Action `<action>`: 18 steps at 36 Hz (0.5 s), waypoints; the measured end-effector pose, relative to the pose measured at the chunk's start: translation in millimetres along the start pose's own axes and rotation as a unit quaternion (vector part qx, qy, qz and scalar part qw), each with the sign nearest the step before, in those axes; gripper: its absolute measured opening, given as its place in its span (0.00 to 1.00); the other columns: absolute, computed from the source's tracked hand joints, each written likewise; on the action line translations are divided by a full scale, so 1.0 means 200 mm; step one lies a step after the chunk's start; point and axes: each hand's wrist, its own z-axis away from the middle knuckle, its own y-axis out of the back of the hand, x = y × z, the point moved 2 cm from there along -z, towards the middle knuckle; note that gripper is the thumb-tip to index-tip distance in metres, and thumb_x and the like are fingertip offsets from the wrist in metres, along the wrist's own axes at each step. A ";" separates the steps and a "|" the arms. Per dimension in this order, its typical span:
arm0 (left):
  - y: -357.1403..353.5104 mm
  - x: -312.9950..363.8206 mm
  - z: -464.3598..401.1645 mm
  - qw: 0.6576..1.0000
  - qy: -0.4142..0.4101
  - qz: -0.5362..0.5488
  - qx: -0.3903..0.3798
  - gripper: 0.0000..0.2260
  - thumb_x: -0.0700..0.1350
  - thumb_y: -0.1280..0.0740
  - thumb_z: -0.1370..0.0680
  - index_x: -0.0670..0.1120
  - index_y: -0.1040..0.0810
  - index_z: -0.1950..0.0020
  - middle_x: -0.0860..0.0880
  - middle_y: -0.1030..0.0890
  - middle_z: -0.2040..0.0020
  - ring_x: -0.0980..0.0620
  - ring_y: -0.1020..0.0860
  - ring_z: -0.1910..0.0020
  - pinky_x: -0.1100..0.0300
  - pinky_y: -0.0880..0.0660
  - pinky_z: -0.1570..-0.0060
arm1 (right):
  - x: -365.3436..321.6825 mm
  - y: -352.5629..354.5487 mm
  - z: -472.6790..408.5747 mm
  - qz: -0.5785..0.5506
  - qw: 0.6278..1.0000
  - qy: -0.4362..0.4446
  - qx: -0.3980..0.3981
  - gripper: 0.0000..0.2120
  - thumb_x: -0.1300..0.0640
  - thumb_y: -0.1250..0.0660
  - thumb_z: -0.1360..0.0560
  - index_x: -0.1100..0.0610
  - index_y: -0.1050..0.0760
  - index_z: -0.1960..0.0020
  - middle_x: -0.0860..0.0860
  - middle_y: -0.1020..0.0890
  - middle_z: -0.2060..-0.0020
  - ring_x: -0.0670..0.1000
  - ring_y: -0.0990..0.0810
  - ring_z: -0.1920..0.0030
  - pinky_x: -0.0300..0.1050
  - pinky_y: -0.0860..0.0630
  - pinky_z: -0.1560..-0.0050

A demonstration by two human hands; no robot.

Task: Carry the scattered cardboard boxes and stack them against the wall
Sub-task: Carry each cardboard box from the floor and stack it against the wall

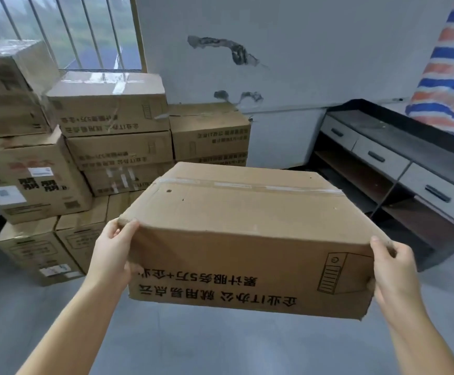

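Observation:
I carry a flat, taped cardboard box (236, 228) in the air in front of me, its printed side upside down toward me. My left hand (112, 253) grips its near left corner, thumb on the top edge. My right hand (393, 272) grips its near right corner the same way. Ahead and to the left, a stack of cardboard boxes (112, 131) stands against the white wall (288, 50). A lower pile of two flat boxes (209, 131) sits at the stack's right end, just beyond the carried box.
A dark low cabinet with grey drawers (383, 158) runs along the right. A striped orange, blue and white tarp (450, 71) hangs above it. A barred window (71, 31) is behind the stack. Grey floor (193, 342) lies below me.

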 end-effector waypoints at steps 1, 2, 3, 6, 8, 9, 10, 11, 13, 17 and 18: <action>-0.03 0.02 -0.07 1.000 -0.001 0.003 0.000 0.06 0.46 0.36 0.21 0.50 0.24 0.58 0.52 0.24 0.59 0.54 0.26 0.59 0.51 0.27 0.65 | -0.03 -0.06 -0.05 0.003 1.000 0.004 0.003 0.14 0.51 0.39 0.21 0.62 0.29 0.46 0.55 0.25 0.53 0.55 0.25 0.52 0.53 0.28 0.49; -0.06 0.04 -0.14 1.000 -0.002 0.003 0.002 0.06 0.46 0.36 0.21 0.51 0.24 0.58 0.52 0.24 0.58 0.54 0.26 0.59 0.52 0.28 0.66 | -0.06 -0.12 -0.11 0.003 1.000 0.008 0.003 0.14 0.50 0.39 0.21 0.62 0.29 0.46 0.55 0.25 0.53 0.56 0.25 0.52 0.52 0.29 0.50; -0.08 0.06 -0.20 1.000 -0.004 0.003 0.005 0.06 0.47 0.36 0.21 0.51 0.25 0.58 0.52 0.25 0.58 0.53 0.26 0.58 0.52 0.27 0.67 | -0.09 -0.19 -0.17 0.002 1.000 0.012 0.001 0.15 0.50 0.39 0.21 0.63 0.29 0.46 0.55 0.25 0.54 0.56 0.25 0.52 0.50 0.29 0.52; -0.18 0.12 -0.40 1.000 -0.016 0.009 0.014 0.05 0.47 0.36 0.21 0.52 0.24 0.56 0.51 0.23 0.54 0.52 0.25 0.54 0.47 0.26 0.63 | -0.17 -0.38 -0.35 0.003 1.000 0.030 0.002 0.15 0.50 0.39 0.21 0.62 0.29 0.45 0.54 0.25 0.54 0.54 0.25 0.53 0.46 0.30 0.57; -0.27 0.16 -0.53 0.999 -0.027 0.002 0.022 0.05 0.46 0.36 0.21 0.51 0.23 0.56 0.52 0.23 0.55 0.54 0.25 0.55 0.42 0.25 0.55 | -0.22 -0.51 -0.49 -0.006 0.999 0.039 0.006 0.14 0.50 0.39 0.21 0.60 0.29 0.45 0.54 0.24 0.54 0.53 0.25 0.53 0.46 0.31 0.54; -0.31 0.18 -0.59 0.999 -0.032 0.002 0.026 0.05 0.46 0.36 0.21 0.51 0.24 0.56 0.53 0.23 0.56 0.54 0.25 0.56 0.41 0.26 0.52 | -0.24 -0.58 -0.55 -0.009 0.999 0.042 0.005 0.13 0.50 0.39 0.21 0.60 0.29 0.45 0.53 0.24 0.54 0.53 0.25 0.52 0.47 0.31 0.53; -0.36 0.20 -0.66 0.999 -0.035 0.005 0.029 0.05 0.46 0.36 0.21 0.50 0.24 0.57 0.53 0.24 0.57 0.55 0.25 0.57 0.41 0.26 0.51 | -0.26 -0.64 -0.62 -0.013 0.999 0.045 0.002 0.13 0.50 0.38 0.22 0.59 0.29 0.45 0.52 0.25 0.54 0.53 0.26 0.52 0.48 0.31 0.52; -0.41 0.22 -0.73 0.999 -0.038 0.007 0.033 0.06 0.46 0.36 0.21 0.49 0.25 0.57 0.53 0.24 0.57 0.55 0.26 0.57 0.41 0.26 0.53 | -0.28 -0.70 -0.70 -0.018 0.999 0.048 -0.001 0.12 0.50 0.38 0.21 0.58 0.30 0.45 0.51 0.25 0.56 0.53 0.26 0.51 0.49 0.31 0.51; -0.52 0.25 -0.86 0.998 -0.050 0.006 0.042 0.06 0.46 0.37 0.20 0.50 0.25 0.57 0.53 0.25 0.56 0.55 0.27 0.57 0.43 0.26 0.58 | -0.32 -0.82 -0.85 -0.019 0.998 0.058 -0.013 0.10 0.50 0.39 0.21 0.57 0.31 0.46 0.49 0.26 0.57 0.52 0.26 0.52 0.50 0.30 0.51; -0.76 0.31 -1.11 0.996 -0.077 -0.009 0.053 0.05 0.46 0.38 0.20 0.54 0.25 0.54 0.55 0.24 0.52 0.58 0.26 0.54 0.45 0.22 0.61 | -0.43 -1.04 -1.20 -0.018 0.997 0.072 -0.030 0.12 0.49 0.39 0.21 0.57 0.31 0.44 0.55 0.24 0.51 0.56 0.25 0.49 0.55 0.27 0.46; -0.82 0.33 -1.17 0.996 -0.076 -0.006 0.055 0.04 0.47 0.37 0.20 0.55 0.25 0.53 0.56 0.24 0.51 0.58 0.26 0.53 0.44 0.22 0.59 | -0.46 -1.09 -1.30 -0.022 0.996 0.077 -0.031 0.13 0.49 0.39 0.21 0.58 0.31 0.43 0.56 0.24 0.51 0.56 0.25 0.49 0.55 0.27 0.47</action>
